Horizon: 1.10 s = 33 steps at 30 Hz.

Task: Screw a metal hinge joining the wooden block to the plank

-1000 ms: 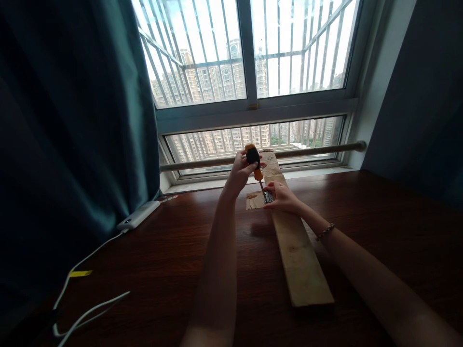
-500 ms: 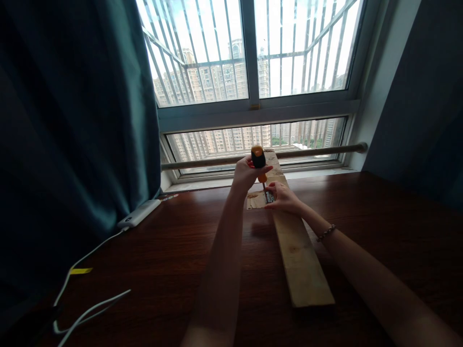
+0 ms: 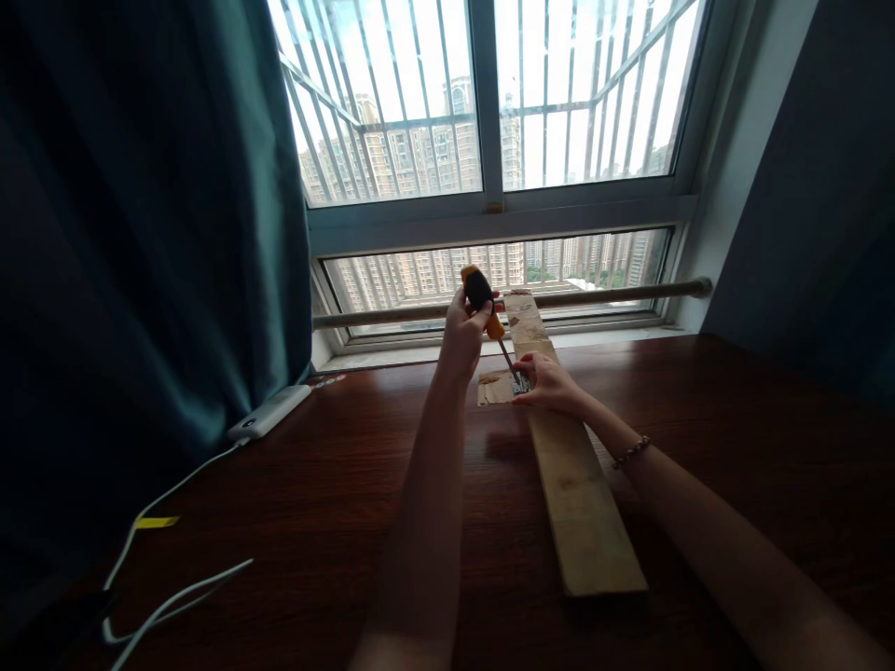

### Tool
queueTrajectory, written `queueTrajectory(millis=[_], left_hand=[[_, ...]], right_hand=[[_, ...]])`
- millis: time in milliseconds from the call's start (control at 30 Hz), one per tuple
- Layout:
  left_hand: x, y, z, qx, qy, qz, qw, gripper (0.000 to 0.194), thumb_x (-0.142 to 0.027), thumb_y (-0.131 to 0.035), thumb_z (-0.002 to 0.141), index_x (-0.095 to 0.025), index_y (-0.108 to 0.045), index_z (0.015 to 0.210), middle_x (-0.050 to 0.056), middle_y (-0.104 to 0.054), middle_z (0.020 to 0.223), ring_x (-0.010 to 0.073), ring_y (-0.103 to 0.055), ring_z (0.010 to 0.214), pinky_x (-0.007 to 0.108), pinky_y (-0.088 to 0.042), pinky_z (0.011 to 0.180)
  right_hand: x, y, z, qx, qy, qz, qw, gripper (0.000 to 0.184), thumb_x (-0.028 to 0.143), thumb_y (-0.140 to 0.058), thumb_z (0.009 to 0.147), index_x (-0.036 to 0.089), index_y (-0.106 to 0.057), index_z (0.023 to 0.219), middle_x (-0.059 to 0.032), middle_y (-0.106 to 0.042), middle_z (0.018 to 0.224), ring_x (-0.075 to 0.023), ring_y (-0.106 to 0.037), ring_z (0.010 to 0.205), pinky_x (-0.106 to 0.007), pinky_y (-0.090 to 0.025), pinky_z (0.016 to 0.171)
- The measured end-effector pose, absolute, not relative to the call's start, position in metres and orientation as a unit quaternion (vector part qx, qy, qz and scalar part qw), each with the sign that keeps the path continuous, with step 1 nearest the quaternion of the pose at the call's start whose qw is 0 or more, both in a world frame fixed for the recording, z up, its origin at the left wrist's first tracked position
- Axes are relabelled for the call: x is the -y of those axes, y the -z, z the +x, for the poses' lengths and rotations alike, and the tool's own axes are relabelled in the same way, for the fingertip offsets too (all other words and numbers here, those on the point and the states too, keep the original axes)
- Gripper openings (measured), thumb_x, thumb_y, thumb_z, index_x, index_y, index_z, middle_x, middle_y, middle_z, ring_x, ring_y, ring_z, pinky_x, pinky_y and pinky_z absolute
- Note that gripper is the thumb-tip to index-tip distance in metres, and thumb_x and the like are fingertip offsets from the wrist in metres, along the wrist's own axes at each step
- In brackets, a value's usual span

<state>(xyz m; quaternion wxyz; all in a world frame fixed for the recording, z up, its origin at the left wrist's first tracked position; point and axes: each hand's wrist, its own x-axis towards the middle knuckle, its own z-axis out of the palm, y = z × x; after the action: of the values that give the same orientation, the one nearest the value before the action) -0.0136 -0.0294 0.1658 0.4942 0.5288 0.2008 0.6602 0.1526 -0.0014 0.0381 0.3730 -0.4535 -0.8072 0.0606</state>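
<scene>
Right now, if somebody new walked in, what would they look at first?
Probably the big, bright window at the top. Next, the yellow-and-black screwdriver in the left hand, slanting down toward a small metal piece that the right hand holds by the long, pale board.

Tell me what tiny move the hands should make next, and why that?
Perhaps the left hand should tip the screwdriver more upright: its handle leans left, while its tip is down at the small metal piece the right hand holds.

Left hand [image 3: 467,324] curled above the right hand [image 3: 546,380], arms extended.
</scene>
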Motion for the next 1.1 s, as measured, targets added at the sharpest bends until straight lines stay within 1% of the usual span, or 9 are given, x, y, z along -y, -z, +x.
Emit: queueTrajectory(millis=[167, 300, 400, 600, 700, 833, 900, 1000, 1100], left_hand=[[0.041, -0.180, -0.020, -0.187, -0.722, 0.460, 0.482, 0.022, -0.014, -0.060, 0.069, -0.020, -0.054, 0.089, 0.003, -0.062, 0.085, 0.0131, -0.060, 0.073, 0.024, -0.046, 0.064], [0.045, -0.186, -0.033, -0.226, -0.775, 0.382, 0.451, 0.020, -0.014, -0.057, 0.069, -0.020, -0.052, 0.087, 0.002, -0.060, 0.081, 0.0114, -0.058, 0.067, 0.022, -0.044, 0.057], [0.044, -0.188, -0.048, -0.263, -0.792, 0.332, 0.440, 0.017, -0.012, -0.055, 0.067, -0.018, -0.052, 0.083, 0.002, -0.059, 0.078, 0.0111, -0.057, 0.063, 0.022, -0.043, 0.055], [0.041, -0.192, -0.074, -0.270, -0.790, 0.235, 0.497, 0.013, -0.010, -0.052, 0.067, -0.016, -0.052, 0.078, 0.002, -0.058, 0.073, 0.0099, -0.056, 0.060, 0.022, -0.044, 0.055], [0.042, -0.193, -0.076, -0.262, -0.790, 0.212, 0.512, 0.012, -0.007, -0.053, 0.065, -0.014, -0.052, 0.073, 0.001, -0.056, 0.069, 0.0078, -0.053, 0.056, 0.020, -0.044, 0.053], [0.045, -0.193, -0.070, -0.229, -0.800, 0.219, 0.509, 0.018, -0.001, -0.055, 0.060, -0.015, -0.050, 0.071, -0.003, -0.053, 0.064, 0.0047, -0.049, 0.050, 0.018, -0.044, 0.051], [0.046, -0.192, -0.067, -0.216, -0.796, 0.221, 0.520, 0.020, -0.001, -0.054, 0.059, -0.016, -0.049, 0.071, -0.004, -0.051, 0.063, 0.0041, -0.048, 0.048, 0.018, -0.043, 0.051], [0.047, -0.192, -0.064, -0.205, -0.786, 0.225, 0.538, 0.020, 0.000, -0.054, 0.059, -0.016, -0.049, 0.071, -0.004, -0.050, 0.061, 0.0043, -0.047, 0.048, 0.018, -0.043, 0.051], [0.045, -0.191, -0.062, -0.203, -0.783, 0.227, 0.542, 0.021, 0.000, -0.055, 0.058, -0.016, -0.049, 0.072, -0.004, -0.050, 0.061, 0.0043, -0.047, 0.048, 0.018, -0.043, 0.051]], right_hand=[[0.003, -0.039, 0.152, 0.806, -0.068, -0.458, 0.370, 0.064, 0.042, -0.079, 0.050, 0.018, -0.055, 0.104, -0.0094, -0.056, 0.110, -0.0269, -0.052, 0.104, -0.041, -0.042, 0.089], [0.005, -0.042, 0.150, 0.809, -0.078, -0.452, 0.369, 0.065, 0.041, -0.079, 0.050, 0.017, -0.052, 0.105, -0.0102, -0.057, 0.110, -0.0272, -0.051, 0.105, -0.041, -0.041, 0.089], [0.008, -0.044, 0.150, 0.819, -0.079, -0.440, 0.359, 0.066, 0.040, -0.078, 0.052, 0.018, -0.050, 0.107, -0.0102, -0.057, 0.111, -0.0279, -0.048, 0.108, -0.041, -0.040, 0.091], [0.011, -0.046, 0.149, 0.837, -0.063, -0.437, 0.323, 0.062, 0.034, -0.072, 0.058, 0.019, -0.047, 0.112, -0.0077, -0.057, 0.111, -0.0270, -0.045, 0.112, -0.040, -0.039, 0.093], [0.011, -0.045, 0.150, 0.837, -0.073, -0.435, 0.324, 0.065, 0.035, -0.072, 0.059, 0.019, -0.045, 0.115, -0.0085, -0.056, 0.114, -0.0269, -0.044, 0.114, -0.040, -0.039, 0.094], [0.007, -0.045, 0.160, 0.827, -0.095, -0.418, 0.365, 0.076, 0.041, -0.076, 0.055, 0.018, -0.042, 0.119, -0.0110, -0.053, 0.119, -0.0269, -0.045, 0.114, -0.040, -0.039, 0.096], [0.006, -0.043, 0.168, 0.812, -0.108, -0.416, 0.394, 0.076, 0.040, -0.077, 0.054, 0.019, -0.041, 0.118, -0.0098, -0.056, 0.113, -0.0267, -0.049, 0.109, -0.041, -0.040, 0.094], [0.005, -0.037, 0.178, 0.791, -0.165, -0.402, 0.431, 0.077, 0.036, -0.077, 0.057, 0.020, -0.037, 0.121, -0.0077, -0.061, 0.105, -0.0239, -0.056, 0.100, -0.041, -0.043, 0.091], [0.005, -0.029, 0.181, 0.771, -0.214, -0.378, 0.465, 0.077, 0.033, -0.077, 0.058, 0.021, -0.035, 0.122, -0.0078, -0.061, 0.107, -0.0220, -0.057, 0.102, -0.040, -0.042, 0.094]])
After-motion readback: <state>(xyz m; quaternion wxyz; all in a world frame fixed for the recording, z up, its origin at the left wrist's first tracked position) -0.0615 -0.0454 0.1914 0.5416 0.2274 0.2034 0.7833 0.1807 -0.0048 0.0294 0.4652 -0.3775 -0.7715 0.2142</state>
